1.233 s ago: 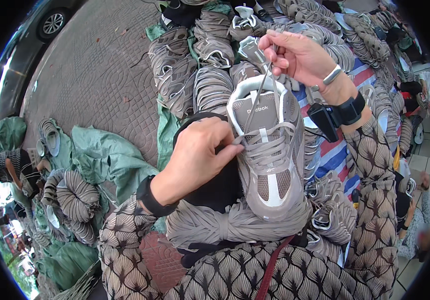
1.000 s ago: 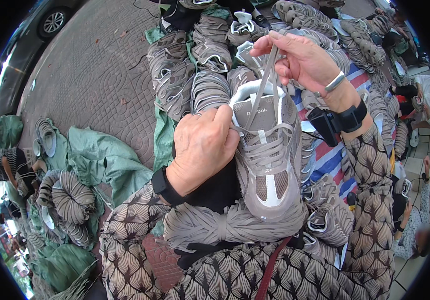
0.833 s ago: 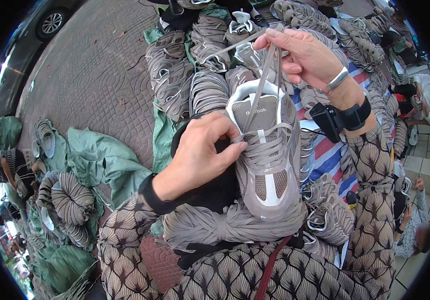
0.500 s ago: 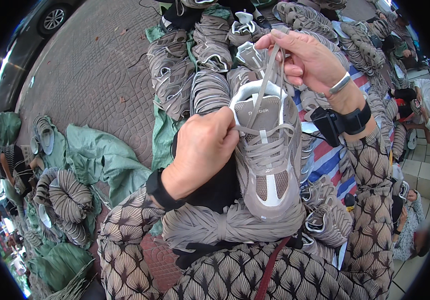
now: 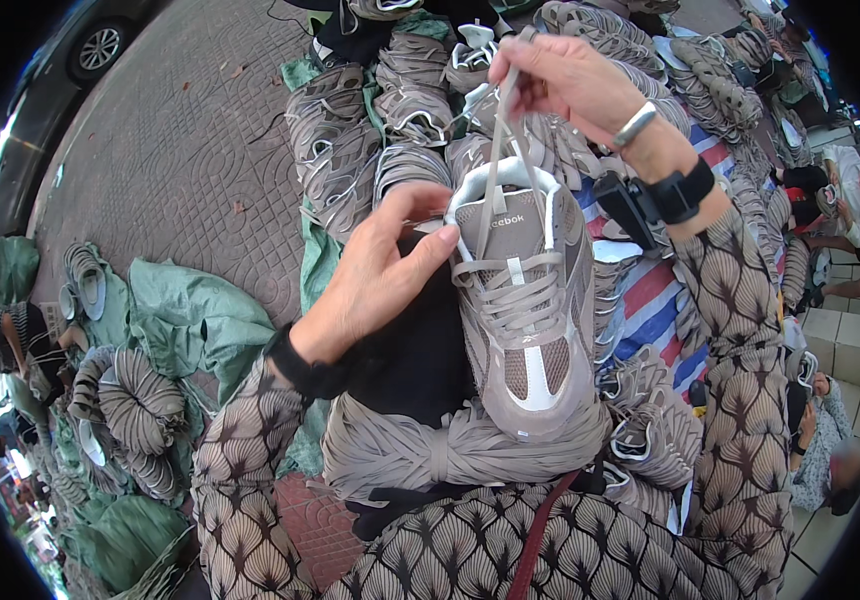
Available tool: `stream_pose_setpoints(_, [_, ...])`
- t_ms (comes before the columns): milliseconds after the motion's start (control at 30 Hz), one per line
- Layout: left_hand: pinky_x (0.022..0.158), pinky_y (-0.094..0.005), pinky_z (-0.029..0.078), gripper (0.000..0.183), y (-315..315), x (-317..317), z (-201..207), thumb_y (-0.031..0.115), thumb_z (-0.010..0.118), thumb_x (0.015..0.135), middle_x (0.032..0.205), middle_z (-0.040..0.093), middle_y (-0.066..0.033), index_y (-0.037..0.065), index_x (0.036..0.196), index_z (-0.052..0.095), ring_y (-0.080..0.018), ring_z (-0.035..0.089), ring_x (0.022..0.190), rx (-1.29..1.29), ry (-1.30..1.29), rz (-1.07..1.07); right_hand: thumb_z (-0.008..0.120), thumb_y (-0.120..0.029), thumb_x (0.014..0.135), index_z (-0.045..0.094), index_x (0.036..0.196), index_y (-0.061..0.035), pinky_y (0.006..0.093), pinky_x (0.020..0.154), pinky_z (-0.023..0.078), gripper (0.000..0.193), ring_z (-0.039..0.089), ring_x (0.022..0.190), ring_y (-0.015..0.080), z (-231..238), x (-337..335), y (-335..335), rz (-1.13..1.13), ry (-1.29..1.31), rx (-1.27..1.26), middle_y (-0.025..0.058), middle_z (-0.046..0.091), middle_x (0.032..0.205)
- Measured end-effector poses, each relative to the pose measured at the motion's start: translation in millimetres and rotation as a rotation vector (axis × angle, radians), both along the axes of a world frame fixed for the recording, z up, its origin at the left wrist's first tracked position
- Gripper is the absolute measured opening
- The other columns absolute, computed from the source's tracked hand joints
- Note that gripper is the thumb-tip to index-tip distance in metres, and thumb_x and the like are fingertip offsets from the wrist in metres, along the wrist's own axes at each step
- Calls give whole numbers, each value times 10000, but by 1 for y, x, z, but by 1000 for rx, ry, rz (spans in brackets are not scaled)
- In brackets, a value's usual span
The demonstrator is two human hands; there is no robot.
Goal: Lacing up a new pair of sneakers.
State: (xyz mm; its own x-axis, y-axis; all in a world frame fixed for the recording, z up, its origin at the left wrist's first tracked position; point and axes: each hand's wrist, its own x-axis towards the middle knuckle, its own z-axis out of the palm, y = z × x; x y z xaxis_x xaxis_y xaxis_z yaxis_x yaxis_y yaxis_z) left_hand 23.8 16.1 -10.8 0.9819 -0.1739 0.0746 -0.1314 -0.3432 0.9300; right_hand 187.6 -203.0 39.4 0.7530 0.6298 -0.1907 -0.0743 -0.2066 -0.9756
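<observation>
While the grey sneaker [image 5: 525, 320] lay toe-down at the centre of the frame, propped on a bundle of grey laces [image 5: 450, 455] across the person's lap, both hands worked at its collar. Right hand [image 5: 565, 85], upper centre, was closed in a pinch on the lace end [image 5: 498, 165], which ran taut from the fingers down to the tongue. Left hand [image 5: 380, 270], centre left, was half open, thumb and forefinger touching the shoe's upper eyelet edge beside the white collar; it steadied the shoe rather than gripping anything.

Lower eyelets were already crossed with lace; only the top of the row looked unfinished. Judged step: lacing, near its end, with slack being drawn up through a top eyelet.

Next move, by my reading, would call for the left fingers to hold the eyelet flap still while the raised end is brought down and fed through the remaining hole, keeping tension even so the crossings below stay flat.

Around them: stacks of matching grey shoes [image 5: 350, 130] at upper centre, a green tarpaulin [image 5: 190, 315] at left on patterned paving [image 5: 180, 150], and a striped sheet [image 5: 650, 300] at right.
</observation>
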Motion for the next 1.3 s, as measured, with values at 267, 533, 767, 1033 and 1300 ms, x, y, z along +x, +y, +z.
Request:
stream_pose_setpoints(267, [848, -260, 447, 282, -4, 26, -4, 246, 582, 934, 1047, 607, -76, 6, 1082, 590, -109, 552, 972, -105, 201, -102, 415, -275, 1006, 593, 938, 10, 279, 584, 557, 343, 679, 655, 203, 1, 29, -5, -310, -119, 91, 96, 660, 776])
stream_pose_setpoints(533, [905, -288, 419, 250, -28, 51, -4, 267, 579, 942, 1217, 539, -81, 38, 890, 667, -134, 506, 1080, -267, -32, -344, 457, -262, 991, 607, 911, 9, 278, 477, 525, 319, 652, 542, 187, 51, 24, 37, -138, -87, 97, 99, 674, 724])
stream_pose_setpoints(767, [931, -317, 430, 300, -34, 60, 14, 298, 454, 995, 1235, 594, -131, 76, 835, 579, -160, 565, 1040, -640, 258, -481, 540, -363, 928, 633, 797, 58, 296, 472, 526, 451, 645, 513, 227, 95, 16, 61, -55, -381, -773, 107, 645, 629])
stream_pose_setpoints(1033, [970, -347, 467, 240, -30, 67, 39, 219, 465, 996, 1078, 626, -104, 9, 1039, 573, -218, 612, 1038, -1065, 156, -262, 509, -281, 973, 611, 968, -1, 268, 704, 513, 298, 634, 747, 119, 46, -87, -1, 282, -392, -366, 67, 650, 820])
stream_pose_setpoints(1300, [947, -341, 499, 264, 31, 40, 86, 165, 528, 963, 1041, 655, -121, -34, 1123, 595, -185, 637, 927, -1025, 73, 56, 418, -53, 979, 440, 826, -68, 359, 876, 414, 155, 437, 620, 88, 68, -89, -77, -144, 88, 925, -6, 364, 674])
